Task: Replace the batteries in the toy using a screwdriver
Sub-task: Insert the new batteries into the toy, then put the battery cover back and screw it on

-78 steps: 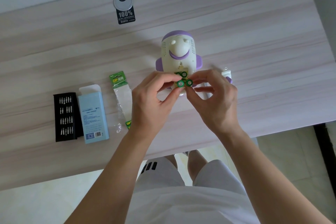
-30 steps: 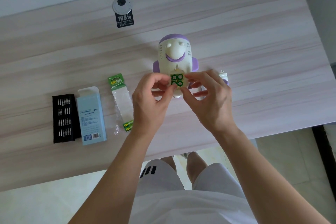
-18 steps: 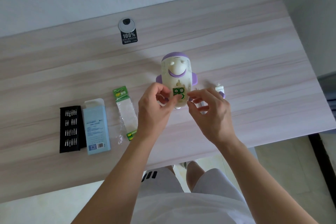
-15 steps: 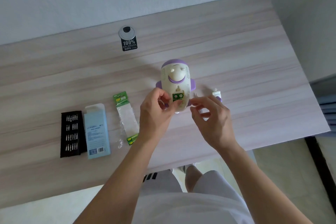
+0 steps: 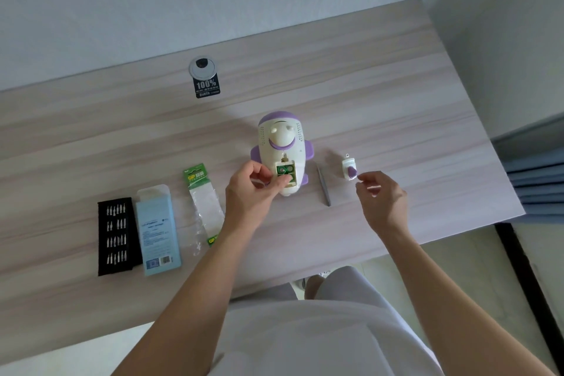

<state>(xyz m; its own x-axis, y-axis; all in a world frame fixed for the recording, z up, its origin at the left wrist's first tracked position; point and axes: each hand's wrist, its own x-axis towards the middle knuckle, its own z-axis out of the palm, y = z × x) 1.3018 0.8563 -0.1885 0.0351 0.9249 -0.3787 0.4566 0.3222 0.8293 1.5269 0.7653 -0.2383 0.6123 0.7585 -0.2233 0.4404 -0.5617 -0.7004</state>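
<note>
Here, tabletop: pale wood-grain, carrying everything.
Toy: white and purple, lying mid-tabletop, battery bay open.
Left grip: fingers curled at the toy's side, thumb pressing the bay.
Right grip: loosely curled, empty, just beside cover.
Screwdriver: lying between toy and cover.
Batteries: green, seated in the bay.

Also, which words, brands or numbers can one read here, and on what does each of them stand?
"100%": black sticker; the smaller lines beneath it are blurred.
"GP": green header of the battery pack; the rest is too small.
Blue box: print too small to read.
Batteries in the toy: nothing legible.
</note>
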